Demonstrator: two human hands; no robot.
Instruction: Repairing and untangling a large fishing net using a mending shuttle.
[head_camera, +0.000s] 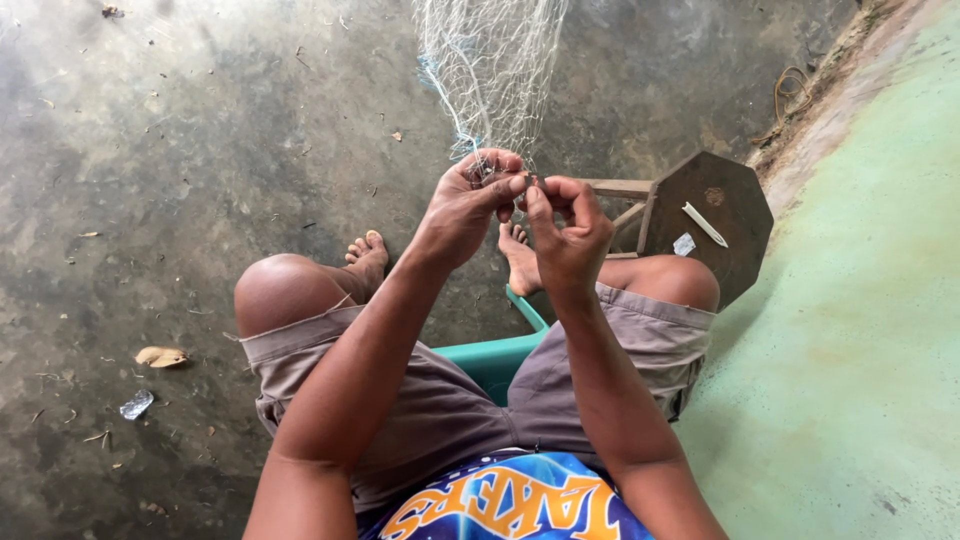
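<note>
A fine white fishing net (490, 70) hangs down from the top of the view to my hands. My left hand (470, 200) pinches the lower edge of the net between thumb and fingers. My right hand (565, 225) is closed beside it, fingertips touching the same spot and gripping a small thin tool or strand that I cannot make out. Both hands are held over my knees and bare feet; I am seated on a teal plastic chair (495, 355).
A dark octagonal wooden stool (725, 235) stands right of my knee, with a slim white netting needle (705, 224) and a small pale scrap (684, 244) on top. Stained concrete floor with dry leaves (160, 356) lies left; a green painted surface (860, 330) lies right.
</note>
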